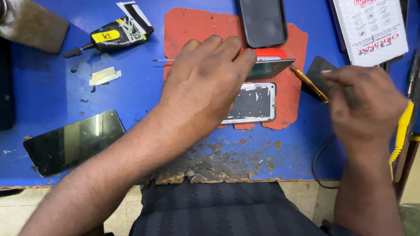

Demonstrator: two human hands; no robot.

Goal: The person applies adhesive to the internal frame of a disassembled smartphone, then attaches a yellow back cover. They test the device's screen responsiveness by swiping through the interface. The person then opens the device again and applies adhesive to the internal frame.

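Though blurred by motion, right hand (365,102) closed around the rear end of a slim screwdriver (309,83), fingers together on its amber handle. Long axis of that tool slanting up and to the left, tip just beside, perhaps touching, the right corner of the tilted panel (271,68); contact too small to tell for sure.

Left hand (205,85) reaching in from the lower left, fingers curled over the panel's left end and apparently clamped on it, palm covering the left part of the phone frame (254,102) beneath. Panel raised at an angle above that frame, long axis running left to right across the red mat (188,26). Frame flat on the mat, parallel to the panel, just nearer the body.

Panel therefore lying between the two hands: held from the left, met from the right by the tool tip. Left hand the nearer, already on it; right hand well apart, joined only through the screwdriver.

Elsewhere on the blue surface (52,87): dark phone (262,22) at the mat's far edge, glue tube (114,35) far left, loose screen (74,142) near left, white package (372,28) far right.
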